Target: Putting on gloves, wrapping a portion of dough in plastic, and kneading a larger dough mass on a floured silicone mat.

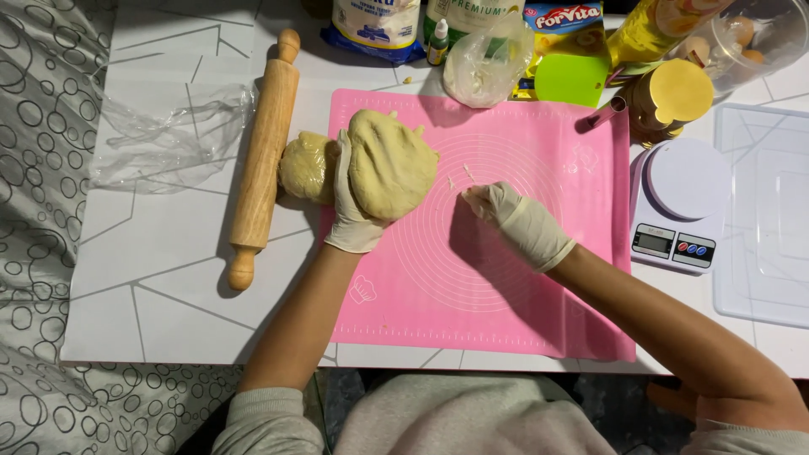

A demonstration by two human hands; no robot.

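A large pale-yellow lump of dough (389, 162) rests in my gloved left hand (350, 215), lifted over the left part of a pink silicone baking mat (506, 295). A smaller dough lump (305, 167) lies just left of it at the mat's edge. My gloved right hand (516, 221) hovers low over the mat's middle, fingers pinched together by a few dough crumbs (462, 175). A wooden rolling pin (263, 160) lies left of the dough on the white table.
Crumpled clear plastic wrap (168, 135) lies at the left. A white kitchen scale (681, 202) and clear plastic tray (763, 211) sit on the right. Flour bag (375, 25), small bottle (437, 42), plastic bag (487, 63), green scraper (571, 80), yellow-lidded jar (670, 97) line the back.
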